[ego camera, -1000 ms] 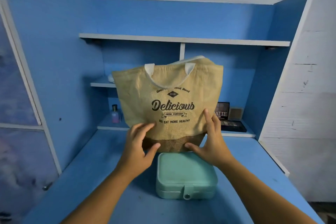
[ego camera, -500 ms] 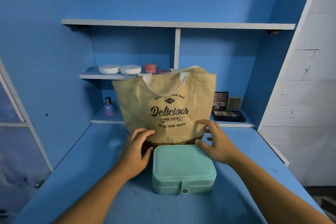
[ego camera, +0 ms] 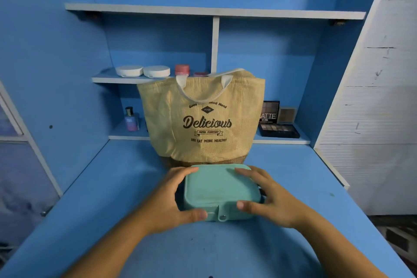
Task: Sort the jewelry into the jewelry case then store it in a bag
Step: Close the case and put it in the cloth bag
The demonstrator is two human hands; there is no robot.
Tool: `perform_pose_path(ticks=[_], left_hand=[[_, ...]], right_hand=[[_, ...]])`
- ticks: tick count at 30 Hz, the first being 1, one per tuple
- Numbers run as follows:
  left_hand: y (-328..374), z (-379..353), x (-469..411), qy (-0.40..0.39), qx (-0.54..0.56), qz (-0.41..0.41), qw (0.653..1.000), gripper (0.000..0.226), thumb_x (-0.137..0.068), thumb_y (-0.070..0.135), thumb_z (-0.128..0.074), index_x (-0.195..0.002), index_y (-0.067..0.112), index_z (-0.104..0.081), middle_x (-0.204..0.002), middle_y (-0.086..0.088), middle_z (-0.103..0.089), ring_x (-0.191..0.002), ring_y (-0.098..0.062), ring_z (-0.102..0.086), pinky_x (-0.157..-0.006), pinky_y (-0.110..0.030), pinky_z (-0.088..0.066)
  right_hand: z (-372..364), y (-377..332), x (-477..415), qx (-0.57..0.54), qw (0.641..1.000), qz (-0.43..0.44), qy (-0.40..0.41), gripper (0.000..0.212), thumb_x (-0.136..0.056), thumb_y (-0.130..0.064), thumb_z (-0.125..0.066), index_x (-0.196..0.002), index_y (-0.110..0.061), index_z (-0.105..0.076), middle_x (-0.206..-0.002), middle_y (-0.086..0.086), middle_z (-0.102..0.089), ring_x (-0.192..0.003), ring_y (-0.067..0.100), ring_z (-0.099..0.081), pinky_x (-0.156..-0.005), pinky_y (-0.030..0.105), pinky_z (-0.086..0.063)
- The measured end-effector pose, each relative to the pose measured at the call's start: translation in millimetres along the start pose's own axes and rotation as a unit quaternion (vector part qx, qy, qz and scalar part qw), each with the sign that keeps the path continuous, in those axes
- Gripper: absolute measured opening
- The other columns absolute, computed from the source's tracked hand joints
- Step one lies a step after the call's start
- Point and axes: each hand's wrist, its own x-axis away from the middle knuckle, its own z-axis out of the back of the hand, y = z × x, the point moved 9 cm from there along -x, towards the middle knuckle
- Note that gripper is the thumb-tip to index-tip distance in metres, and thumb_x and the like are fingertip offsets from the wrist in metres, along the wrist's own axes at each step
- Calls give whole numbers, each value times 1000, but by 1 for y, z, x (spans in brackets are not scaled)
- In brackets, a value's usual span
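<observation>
A second earlier both hands had been on the lower front of the bag (ego camera: 200, 119), setting it upright. By this moment they had let it go and dropped to the jewelry case (ego camera: 220, 189). The bag stood by itself at the back of the counter (ego camera: 112, 187), one white handle flopped over its front. The left hand (ego camera: 173, 198) and right hand (ego camera: 270, 198) gripped the case from either side, their fingers (ego camera: 187, 170) curled over its far corners and both thumbs pressed to the front wall on either side of the snap tab (ego camera: 222, 216). The case lay flat on the counter just in front of the bag's base; whether the two touched could not be told. Its lid was down and no loose jewelry showed, so the sorting looked finished and the storing step was about to begin. The next move probably called for lifting the case clear above the bag's rim. How far the bag's mouth gaped could not be seen, and the soft burlap might fold under the case.
</observation>
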Motion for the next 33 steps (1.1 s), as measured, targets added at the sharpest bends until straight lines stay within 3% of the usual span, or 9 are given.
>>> perform_pose_path(ticks=[6, 11, 15, 18, 23, 26, 28, 31, 33], left_hand=[[3, -9, -1, 29, 74, 9, 997, 91, -50, 61, -87, -130, 49, -45, -137, 23, -45, -126, 6, -44, -104, -19, -40], [19, 3, 10, 97, 218, 40, 970, 77, -46, 47, -90, -116, 41, -59, -113, 9, -65, -104, -7, -63, -83, -24, -54], [43, 16, 16, 119, 272, 41, 954, 78, -44, 45, -86, -117, 35, -59, -105, 17, -69, -98, -7, -68, -76, -22, -55], [66, 29, 15, 99, 247, 23, 964, 77, -46, 49, -87, -117, 44, -57, -109, 16, -68, -101, -7, -66, -80, -26, -56], [90, 45, 7, 91, 226, -2, 970, 76, -45, 54, -87, -114, 49, -56, -116, 10, -64, -107, -13, -64, -90, -39, -56], [104, 45, 4, 58, 247, -29, 967, 81, -45, 58, -89, -118, 48, -55, -121, 7, -63, -110, -14, -64, -89, -37, -56], [111, 55, -2, 32, 252, -43, 966, 88, -45, 75, -81, -125, 48, -53, -126, 7, -61, -115, -8, -61, -90, -29, -54], [112, 100, -29, 109, 132, -54, 984, 94, -56, 96, -46, -132, 40, -47, -124, 20, -54, -113, 14, -51, -92, -11, -43], [104, 137, -54, 205, 5, -37, 978, 80, -74, 80, -50, -136, 31, -47, -128, 13, -51, -126, -3, -45, -105, -30, -39]], right_hand=[[-5, -4, 12, -8, 998, 21, 53, 73, -65, -71, -69, -132, -55, -42, -147, -19, -24, -137, -6, -24, -111, 26, -34], [-4, -46, 29, 34, 985, 94, 142, 78, -58, -70, -75, -129, -54, -45, -155, -15, -10, -142, -7, -12, -108, 8, -26], [13, -78, 37, 76, 963, 146, 215, 81, -52, -67, -78, -125, -50, -48, -153, -11, -19, -138, -3, -25, -101, 3, -29], [31, -96, 47, 84, 939, 188, 275, 72, -55, -62, -80, -119, -41, -56, -136, -10, -41, -126, 0, -44, -95, 8, -39], [48, -116, 56, 124, 923, 215, 295, 73, -57, -53, -83, -121, -36, -53, -133, -2, -42, -124, -2, -41, -97, 5, -34], [60, -122, 61, 129, 915, 220, 314, 70, -56, -49, -83, -119, -35, -54, -130, -1, -45, -122, -3, -42, -95, 6, -37], [68, -123, 65, 108, 907, 224, 340, 70, -55, -45, -85, -118, -33, -56, -127, -1, -48, -120, 0, -45, -95, 8, -38], [82, -120, 70, 84, 896, 216, 379, 74, -52, -37, -89, -118, -33, -56, -123, 0, -51, -118, 4, -49, -94, 12, -41], [89, -118, 71, 77, 895, 201, 390, 71, -52, -37, -89, -116, -34, -58, -123, -1, -52, -117, 7, -50, -91, 15, -45]])
